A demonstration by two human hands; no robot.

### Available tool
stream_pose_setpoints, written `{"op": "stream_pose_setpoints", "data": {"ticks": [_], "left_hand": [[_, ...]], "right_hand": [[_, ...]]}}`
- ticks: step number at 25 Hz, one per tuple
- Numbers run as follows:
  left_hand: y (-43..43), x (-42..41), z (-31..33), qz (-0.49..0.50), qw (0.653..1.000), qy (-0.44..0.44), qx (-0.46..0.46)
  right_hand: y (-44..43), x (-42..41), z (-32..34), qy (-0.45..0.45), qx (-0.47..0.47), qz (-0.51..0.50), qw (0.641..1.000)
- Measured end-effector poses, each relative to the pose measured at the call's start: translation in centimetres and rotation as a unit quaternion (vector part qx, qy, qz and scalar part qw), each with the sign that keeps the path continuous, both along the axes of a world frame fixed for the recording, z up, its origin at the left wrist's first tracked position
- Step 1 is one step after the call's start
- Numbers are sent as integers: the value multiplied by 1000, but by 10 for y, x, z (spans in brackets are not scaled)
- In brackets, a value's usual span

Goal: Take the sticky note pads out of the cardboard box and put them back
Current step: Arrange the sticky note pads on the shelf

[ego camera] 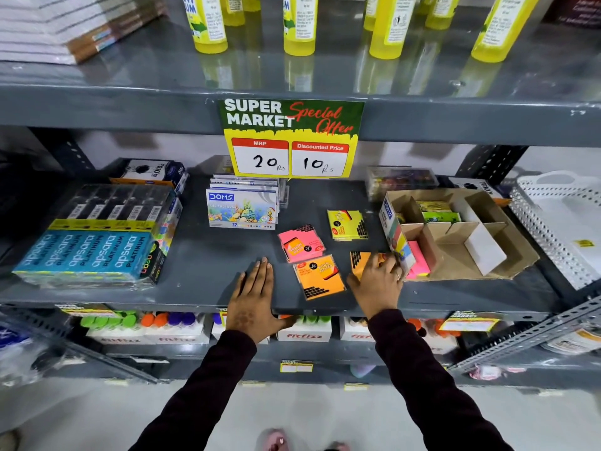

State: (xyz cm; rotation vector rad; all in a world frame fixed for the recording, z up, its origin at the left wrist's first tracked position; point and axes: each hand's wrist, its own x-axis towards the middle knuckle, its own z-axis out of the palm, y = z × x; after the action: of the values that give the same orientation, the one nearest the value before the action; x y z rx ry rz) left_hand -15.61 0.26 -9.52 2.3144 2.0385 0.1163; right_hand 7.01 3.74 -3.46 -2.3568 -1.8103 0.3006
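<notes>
A divided cardboard box (pixel 478 255) lies on the grey shelf (pixel 208 268) at the right. Inside it are yellow-green pads (pixel 437 211) at the back and a pink pad (pixel 418 258) at the front left. On the shelf lie a pink pad (pixel 300 242), a yellow pad (pixel 346 224) and an orange pad (pixel 318 279). My right hand (pixel 377 281) grips a second orange pad (pixel 362 260) just left of the box. Resting flat on the shelf's front edge, fingers together, my left hand (pixel 255 297) holds nothing.
A DOMS oil pastels box (pixel 242 209) stands behind the pads. Apsara pencil packs (pixel 94 245) fill the left. A white perforated basket (pixel 559 222) sits at the right. A price sign (pixel 291 138) hangs from the upper shelf, which carries yellow bottles (pixel 299 24).
</notes>
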Motion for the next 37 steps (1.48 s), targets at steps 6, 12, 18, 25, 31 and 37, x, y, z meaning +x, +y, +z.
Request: {"op": "stream_pose_setpoints", "data": {"ticks": [6,12,18,25,31,37], "left_hand": [[0,1,0,2,1000,-1,9],[0,1,-1,1,1000,14,16],[-1,1,2,1,1000,8,9],[0,1,3,1,1000,5,-18],[0,0,3,-11,1000,-1,-4],[-1,-1,0,-12,1000,-17,-2]], "right_hand": [[-20,-44,-1,9,92,128,987],[-31,-60,-19,-27,47,162,985],[-25,-62,-6,-37,1,121,992],[-28,-49,-4,-30,-26,131,991],[-18,-37,10,-12,-40,122,992],[-29,7,61,43,114,53,991]]}}
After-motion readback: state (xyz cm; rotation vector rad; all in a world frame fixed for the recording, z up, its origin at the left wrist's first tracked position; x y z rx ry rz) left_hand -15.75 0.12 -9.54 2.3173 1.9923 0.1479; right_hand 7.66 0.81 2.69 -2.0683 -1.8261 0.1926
